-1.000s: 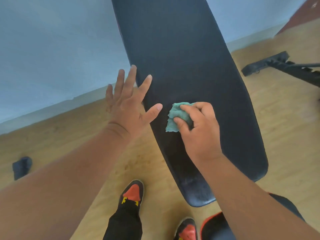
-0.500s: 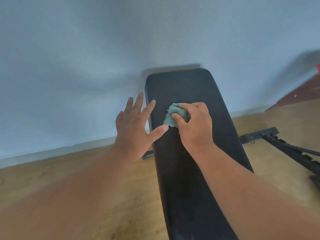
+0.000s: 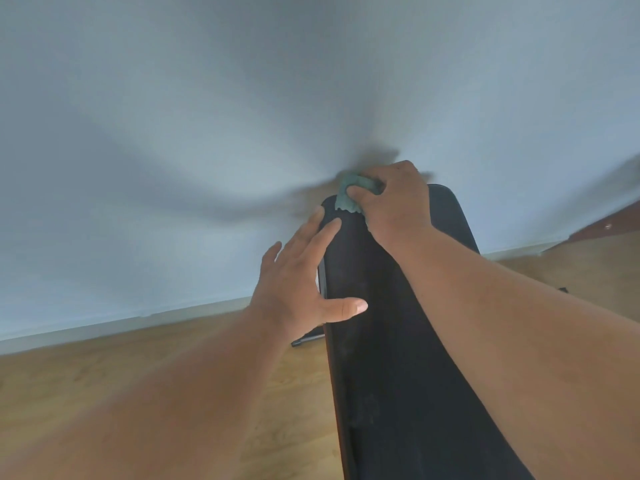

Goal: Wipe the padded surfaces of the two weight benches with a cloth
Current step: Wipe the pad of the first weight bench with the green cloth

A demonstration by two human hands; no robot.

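A long black padded bench back [image 3: 388,341] runs up the middle of the view, tilted toward a pale blue wall. My right hand [image 3: 394,206] grips a crumpled teal cloth [image 3: 349,197] and presses it on the pad's top left corner. My left hand [image 3: 301,289] lies with straight, spread fingers against the pad's left edge, thumb across the black surface, a little below the cloth. Only one bench is in view.
The pale blue wall [image 3: 173,133] stands right behind the bench top. Wooden floor [image 3: 138,368] lies on the left and far right, with a white skirting board [image 3: 104,323]. A black frame foot [image 3: 306,339] sticks out under the pad at left.
My right hand has slid the cloth up the pad from its middle to the top corner. My left hand followed upward along the left edge. The view tilted up toward the wall.
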